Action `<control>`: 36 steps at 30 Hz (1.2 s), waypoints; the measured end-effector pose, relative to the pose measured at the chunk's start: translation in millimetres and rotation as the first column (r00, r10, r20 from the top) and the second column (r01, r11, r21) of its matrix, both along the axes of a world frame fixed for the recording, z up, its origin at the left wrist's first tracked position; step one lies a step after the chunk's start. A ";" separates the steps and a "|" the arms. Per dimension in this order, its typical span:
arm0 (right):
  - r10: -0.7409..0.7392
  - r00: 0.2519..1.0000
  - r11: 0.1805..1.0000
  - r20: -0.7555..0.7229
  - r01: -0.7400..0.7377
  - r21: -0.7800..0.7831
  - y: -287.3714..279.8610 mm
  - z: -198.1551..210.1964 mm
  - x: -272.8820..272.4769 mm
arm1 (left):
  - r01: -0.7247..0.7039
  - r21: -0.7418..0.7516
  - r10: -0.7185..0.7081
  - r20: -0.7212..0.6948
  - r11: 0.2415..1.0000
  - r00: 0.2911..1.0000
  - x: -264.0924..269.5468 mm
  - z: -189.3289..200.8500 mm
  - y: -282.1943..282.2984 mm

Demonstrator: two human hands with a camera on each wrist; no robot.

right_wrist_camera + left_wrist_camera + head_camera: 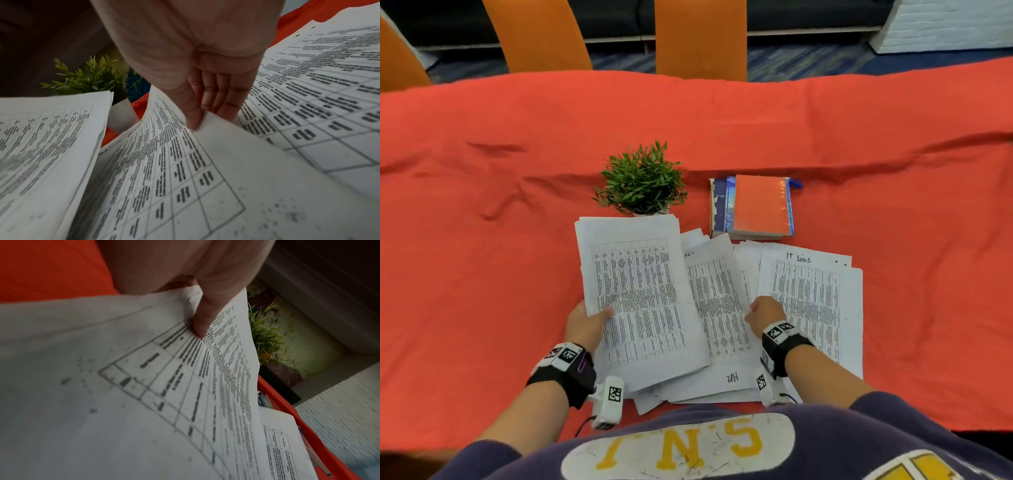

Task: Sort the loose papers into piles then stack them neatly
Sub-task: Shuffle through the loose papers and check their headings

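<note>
our left hand [585, 323] pinches a sheaf [640, 301] at frame centre, keeping it sorted, while our right hand [765, 313] pinches a loose sheet's [185, 162] edge to lift it.

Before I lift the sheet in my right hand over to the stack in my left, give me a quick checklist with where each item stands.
1. Left hand grip on its stack of sheets, thumb on top: ok.
2. Right hand pinching the edge of the middle sheet: ok.
3. Only one sheet in that pinch: cannot tell.
4. Labels match: right pile reads "IT logs"; the held stack's heading is unreadable: cannot tell.
5. Potted plant and books clear of the papers' path: ok.
6. Papers squared up: not ok, fanned and overlapping.
</note>
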State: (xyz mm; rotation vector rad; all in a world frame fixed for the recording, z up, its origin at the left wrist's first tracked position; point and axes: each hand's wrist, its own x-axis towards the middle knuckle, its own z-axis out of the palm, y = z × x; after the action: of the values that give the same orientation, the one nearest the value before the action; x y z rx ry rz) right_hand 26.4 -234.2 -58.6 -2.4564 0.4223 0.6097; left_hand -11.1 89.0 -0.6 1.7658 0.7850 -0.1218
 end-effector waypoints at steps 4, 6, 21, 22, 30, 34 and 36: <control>-0.046 0.998 0.999 0.047 0.046 0.015 -14.7 -0.3 -5.7 | 0.018 -0.009 -0.018 -0.019 1.000 1.000 5.8 -2.6 -1.8; -0.065 0.995 0.998 0.079 0.062 0.032 -20.9 4.5 -9.8 | 0.037 -0.002 -0.037 -0.026 0.999 0.999 9.7 -5.2 -3.4; -0.519 0.854 0.853 0.031 0.520 -0.041 -133.8 -0.2 -42.8 | 0.165 0.014 -0.165 -0.002 0.986 0.986 24.9 -8.8 -38.4; -0.515 0.857 0.850 0.017 0.513 -0.118 -138.3 -4.2 -44.5 | 0.176 0.015 -0.176 -0.008 0.984 0.984 25.5 -7.6 -41.8; -0.498 0.867 0.838 0.027 0.489 -0.242 -145.5 -8.2 -49.1 | 0.228 0.004 -0.228 -0.015 0.974 0.974 27.2 -7.2 -59.2; -0.493 0.862 0.841 0.120 0.507 -0.188 -144.4 -6.2 -50.9 | 0.245 0.010 -0.245 -0.017 0.969 0.969 27.1 -4.7 -64.8; -0.485 0.859 0.851 0.165 0.507 -0.135 -144.4 -6.7 -51.9 | 0.249 0.014 -0.248 -0.022 0.968 0.968 27.0 -3.1 -67.2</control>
State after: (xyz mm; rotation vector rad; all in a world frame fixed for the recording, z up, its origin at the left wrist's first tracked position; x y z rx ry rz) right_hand -25.5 -378.6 -65.3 -2.3804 1.0580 0.2016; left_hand 15.9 21.8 -3.7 1.8760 0.5770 -0.3019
